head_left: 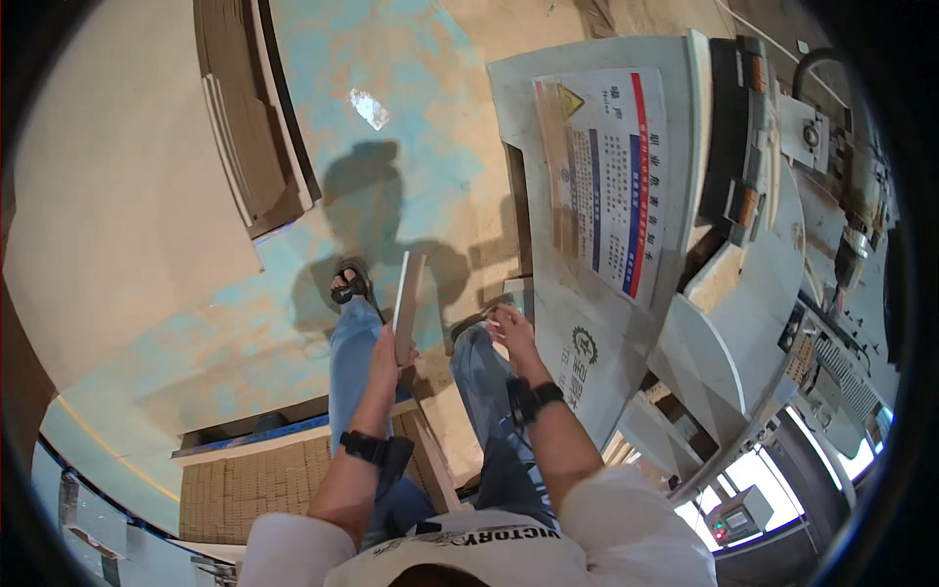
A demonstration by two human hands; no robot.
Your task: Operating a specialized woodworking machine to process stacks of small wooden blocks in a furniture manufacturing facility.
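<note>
While the person stands over the floor looking down, the left hand [383,354] is clamped on the lower end of a thin board [406,298], fingers wrapped round its edge. Board stands nearly upright, narrow edge toward the camera, rising toward 12 o'clock from the hand, above the left knee.

Right hand [513,331] at 3 o'clock of the board, apart from it. Fingers look loosely spread near the edge of the grey machine cover [597,323]; cannot tell whether they touch it or pinch something small, as the view is too small there. Both wrists carry black bands.

Handling, as a judgement: board looks stiff, flat and light enough for one hand, probably wood or pressed panel. Thin edges could chip if knocked. The grip at the low end leaves a long lever above it, so it may tip; a second hold higher on the long edge would steady it. Dusty faces may be slippery.

Outward: blue jeans and a sandalled foot [349,285] at 11 o'clock of the left hand, on a worn blue-green floor [391,117]. Stack of brown sheets [249,484] at 7 o'clock, near the lower edge. Large pale panel [117,196] fills 9 to 10 o'clock. Warning placard [611,176] lies on the machine cover at 1 o'clock. Machine parts and rollers [831,372] run along 3 to 4 o'clock.
</note>
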